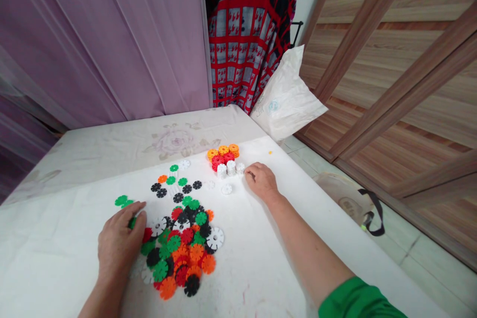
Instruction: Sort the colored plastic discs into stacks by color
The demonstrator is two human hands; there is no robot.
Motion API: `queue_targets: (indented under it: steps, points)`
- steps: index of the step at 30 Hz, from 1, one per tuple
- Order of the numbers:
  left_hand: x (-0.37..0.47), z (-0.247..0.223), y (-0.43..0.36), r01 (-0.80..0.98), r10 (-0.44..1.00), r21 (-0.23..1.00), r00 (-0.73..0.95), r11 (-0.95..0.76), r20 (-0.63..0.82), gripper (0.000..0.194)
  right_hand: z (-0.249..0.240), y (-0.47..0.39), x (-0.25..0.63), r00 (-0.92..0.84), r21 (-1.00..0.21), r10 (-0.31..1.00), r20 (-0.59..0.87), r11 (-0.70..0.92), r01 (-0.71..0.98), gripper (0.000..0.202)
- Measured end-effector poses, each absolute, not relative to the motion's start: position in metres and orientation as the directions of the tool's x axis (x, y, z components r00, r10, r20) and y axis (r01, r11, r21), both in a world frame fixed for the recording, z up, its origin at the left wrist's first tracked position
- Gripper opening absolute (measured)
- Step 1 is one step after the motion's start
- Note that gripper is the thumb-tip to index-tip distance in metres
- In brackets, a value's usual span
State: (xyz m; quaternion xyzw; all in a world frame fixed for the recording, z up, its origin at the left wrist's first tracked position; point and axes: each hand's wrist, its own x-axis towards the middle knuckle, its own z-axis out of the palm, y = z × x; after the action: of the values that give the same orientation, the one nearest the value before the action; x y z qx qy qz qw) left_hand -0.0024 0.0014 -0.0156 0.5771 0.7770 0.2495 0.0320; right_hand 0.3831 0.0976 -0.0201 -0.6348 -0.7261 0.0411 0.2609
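Note:
My left hand (121,233) rests at the left edge of a loose pile of notched plastic discs (181,251), its thumb and fingers apart. A green disc (132,222) shows in the gap beside the thumb. The pile mixes green, orange, red, black and white discs. Farther off, my right hand (261,180) is closed, its fingertips right beside a short stack of white discs (240,169); whatever they pinch is hidden. Two taller white stacks (226,169) stand to its left. Behind these are red stacks (222,160) and yellow-orange stacks (223,150).
Several single discs lie between pile and stacks, including a white disc (226,189) and black discs (178,198). Green discs (121,200) sit at the left. A white plastic bag (285,97) stands past the right table edge. A tiny yellow piece (270,152) lies near that edge.

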Motion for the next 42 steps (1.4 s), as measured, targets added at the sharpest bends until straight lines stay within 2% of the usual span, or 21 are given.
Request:
queue_targets:
  steps: [4,8,15,20,24,27,35,42]
  points:
    - [-0.003,-0.018,0.001,0.885,0.909,0.418,-0.332,0.207,0.252,0.041,-0.012,0.097,0.379,-0.081,-0.314,0.965,0.25,0.16,0.936,0.024]
    - [-0.003,-0.018,0.001,0.889,0.91,0.404,-0.332,0.213,0.25,0.043,-0.007,0.097,0.376,-0.086,-0.288,0.973,0.215,0.147,0.946,0.025]
    - [-0.003,-0.016,0.001,0.895,0.918,0.394,-0.318,0.208,0.238,0.05,-0.009,0.097,0.375,-0.106,-0.262,0.963,0.249,0.173,0.949,0.024]
    - [-0.003,-0.017,0.002,0.895,0.917,0.395,-0.32,0.209,0.24,0.049,-0.017,0.099,0.379,-0.025,-0.384,0.948,0.318,0.153,0.911,0.016]
    - [-0.003,-0.018,0.002,0.899,0.915,0.388,-0.316,0.204,0.251,0.047,-0.023,0.104,0.38,0.013,-0.549,0.921,0.389,0.22,0.806,0.029]
    - [-0.004,-0.019,0.002,0.901,0.915,0.39,-0.307,0.191,0.261,0.045,-0.027,0.11,0.378,0.013,-0.624,0.92,0.391,0.255,0.739,0.029]
    - [-0.005,-0.018,0.001,0.894,0.914,0.405,-0.311,0.189,0.26,0.045,-0.029,0.115,0.375,0.004,-0.642,0.947,0.32,0.213,0.737,0.022]
    - [-0.002,-0.016,0.0,0.89,0.911,0.414,-0.318,0.191,0.263,0.044,-0.027,0.114,0.375,-0.016,-0.616,0.942,0.334,0.231,0.753,0.021]
